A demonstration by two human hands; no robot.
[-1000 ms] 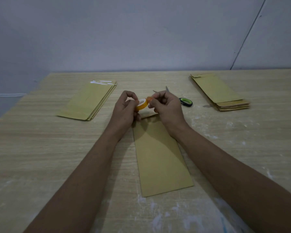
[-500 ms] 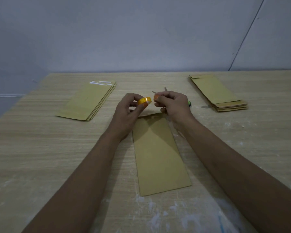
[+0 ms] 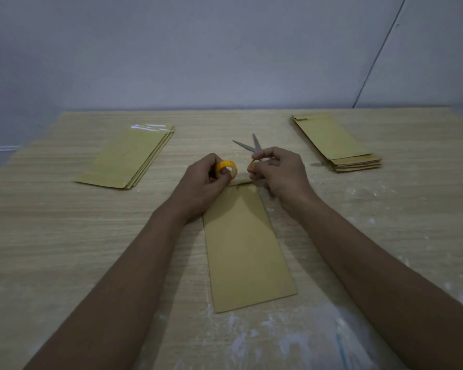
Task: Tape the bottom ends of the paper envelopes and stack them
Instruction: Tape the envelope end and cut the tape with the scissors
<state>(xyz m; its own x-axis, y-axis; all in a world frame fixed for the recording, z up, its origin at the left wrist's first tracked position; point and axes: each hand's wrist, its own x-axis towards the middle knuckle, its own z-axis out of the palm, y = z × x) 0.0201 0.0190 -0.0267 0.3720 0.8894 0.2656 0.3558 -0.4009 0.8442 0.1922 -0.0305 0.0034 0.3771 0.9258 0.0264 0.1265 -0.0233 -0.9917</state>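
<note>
2 hands up at the far end of 1 envelope, tape about to come across it

The left hand [image 3: 201, 182] has its fingers curled round the orange tape roll [image 3: 226, 169], and the right hand [image 3: 277, 173] pinches what looks like the pulled-off tape end [image 3: 252, 166] just beside it, so the strip would run left-right. The envelope [image 3: 245, 244] lies flat on the desk [image 3: 51, 236] with its long axis pointing away from the person, its far short edge right under both hands. So I'd guess the tape goes down crosswise onto that edge. Scissors [image 3: 247, 146] sit just beyond the right hand, blades open. Taped stack [image 3: 129, 154] is far left, another stack [image 3: 337, 142] far right.
</note>
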